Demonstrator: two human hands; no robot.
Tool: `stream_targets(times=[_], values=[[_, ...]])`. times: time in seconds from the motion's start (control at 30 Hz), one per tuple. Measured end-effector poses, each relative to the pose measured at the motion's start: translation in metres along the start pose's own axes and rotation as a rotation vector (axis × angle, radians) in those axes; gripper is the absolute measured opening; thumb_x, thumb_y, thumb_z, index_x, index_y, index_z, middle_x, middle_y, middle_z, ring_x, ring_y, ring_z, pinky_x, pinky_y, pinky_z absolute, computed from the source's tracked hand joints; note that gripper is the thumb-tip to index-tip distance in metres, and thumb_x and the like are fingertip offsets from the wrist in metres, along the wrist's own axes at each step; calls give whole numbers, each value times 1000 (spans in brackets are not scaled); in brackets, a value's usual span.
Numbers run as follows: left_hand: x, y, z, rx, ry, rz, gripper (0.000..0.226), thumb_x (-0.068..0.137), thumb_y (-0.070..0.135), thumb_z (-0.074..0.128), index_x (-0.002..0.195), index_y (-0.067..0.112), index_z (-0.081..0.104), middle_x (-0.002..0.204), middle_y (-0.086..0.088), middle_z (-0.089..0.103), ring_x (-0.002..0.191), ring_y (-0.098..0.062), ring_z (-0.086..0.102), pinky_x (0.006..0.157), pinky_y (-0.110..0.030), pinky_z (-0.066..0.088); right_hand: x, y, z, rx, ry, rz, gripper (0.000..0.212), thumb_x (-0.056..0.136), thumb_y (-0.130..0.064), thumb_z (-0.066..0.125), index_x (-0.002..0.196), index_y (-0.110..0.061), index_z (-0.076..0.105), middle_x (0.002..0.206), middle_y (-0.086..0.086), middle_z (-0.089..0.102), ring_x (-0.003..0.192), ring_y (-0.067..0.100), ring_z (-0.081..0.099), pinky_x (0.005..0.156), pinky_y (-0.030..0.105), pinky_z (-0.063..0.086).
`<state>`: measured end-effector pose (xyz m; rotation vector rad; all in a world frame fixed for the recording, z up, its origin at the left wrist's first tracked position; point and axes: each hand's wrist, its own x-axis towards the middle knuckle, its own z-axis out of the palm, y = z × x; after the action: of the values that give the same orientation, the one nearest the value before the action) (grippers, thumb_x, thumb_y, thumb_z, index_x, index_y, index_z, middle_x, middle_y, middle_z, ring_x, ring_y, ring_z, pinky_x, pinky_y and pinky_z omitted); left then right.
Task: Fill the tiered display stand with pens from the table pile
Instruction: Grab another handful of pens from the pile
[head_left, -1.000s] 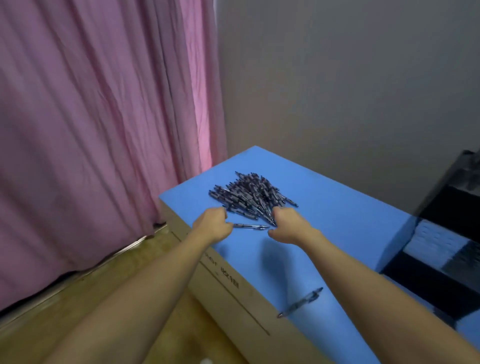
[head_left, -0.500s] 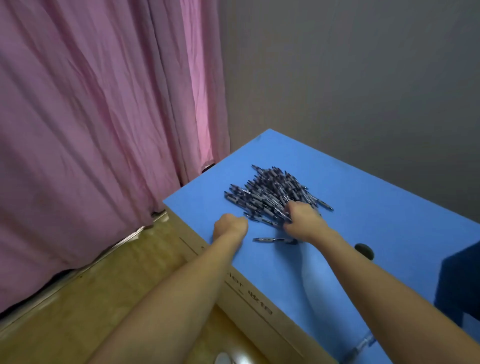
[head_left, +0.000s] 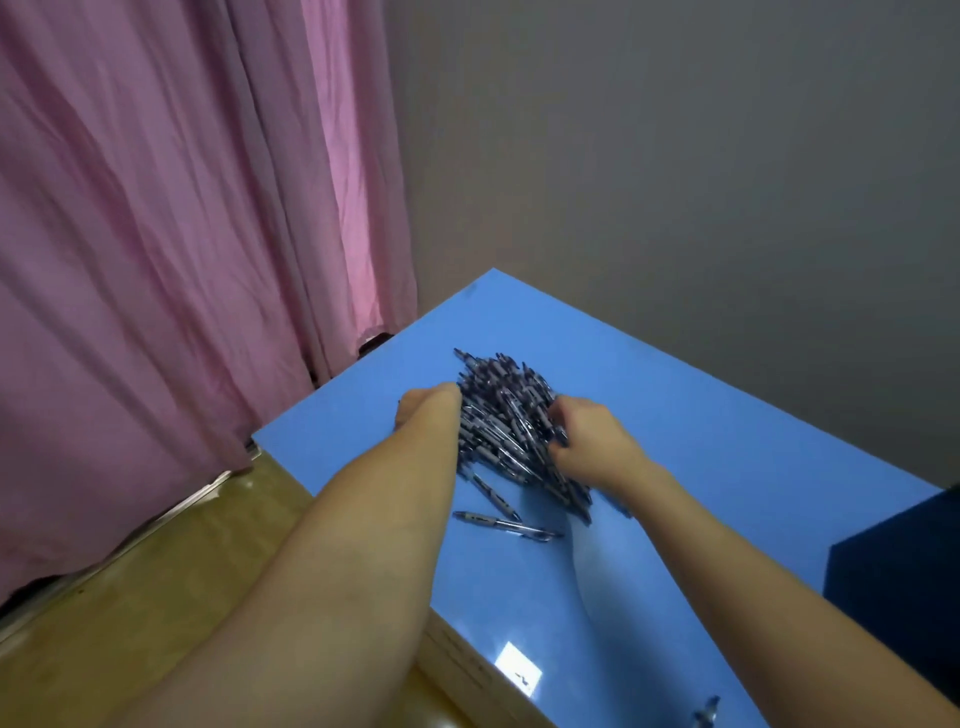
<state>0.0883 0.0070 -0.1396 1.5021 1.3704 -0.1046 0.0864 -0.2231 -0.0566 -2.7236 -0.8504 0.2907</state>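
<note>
I see the pen pile (head_left: 506, 415) heaped on the blue table (head_left: 727, 441), squeezed between my two hands. My left hand (head_left: 428, 410) presses its left flank, grip curled against the pens; my right hand (head_left: 592, 441) clutches the right side, fingers buried among them. Two loose pens (head_left: 506, 524) lie just nearer me.

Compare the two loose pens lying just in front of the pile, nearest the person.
The nearer loose pen lies almost crosswise, clear of the pile; the farther loose pen slants diagonally, its upper end reaching the pen pile. The nearer shows full length; the farther looks shorter. Both lie flat on the blue table, untouched.
</note>
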Motion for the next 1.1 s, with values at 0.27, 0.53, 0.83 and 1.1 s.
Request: stream_targets(times=[0.27, 0.53, 0.83, 1.1], values=[[-15, 12, 7, 320, 5, 101, 34, 91, 27, 58, 114, 1, 61, 96, -6, 70, 91, -19, 66, 59, -30, 43, 9, 12, -2, 7, 6, -30, 40, 90, -17, 58, 129, -11, 55, 124, 8, 60, 112, 27, 58, 95, 43, 52], [-34, 10, 0, 391, 70, 179, 31, 101, 17, 55, 126, 0, 63, 79, -5, 62, 67, -17, 61, 41, -29, 36, 16, 14, -1, 16, -17, -29, 39, 91, -16, 57, 130, -10, 54, 125, 9, 60, 112, 26, 58, 95, 43, 53], [-32, 1, -2, -33, 78, 180, 44, 101, 33, 59, 130, 0, 60, 124, -12, 67, 100, -30, 66, 77, -34, 50, 19, 10, -7, 25, -5, -21, 38, 91, -17, 58, 129, -12, 55, 126, 7, 60, 112, 27, 58, 94, 44, 54], [-38, 5, -14, -267, 72, 262, 35, 98, 32, 58, 114, 2, 61, 104, -11, 66, 89, -33, 62, 78, -35, 48, 15, 7, -13, 40, 26, -16, 34, 91, -17, 59, 125, -11, 55, 121, 8, 61, 109, 27, 59, 93, 44, 54]])
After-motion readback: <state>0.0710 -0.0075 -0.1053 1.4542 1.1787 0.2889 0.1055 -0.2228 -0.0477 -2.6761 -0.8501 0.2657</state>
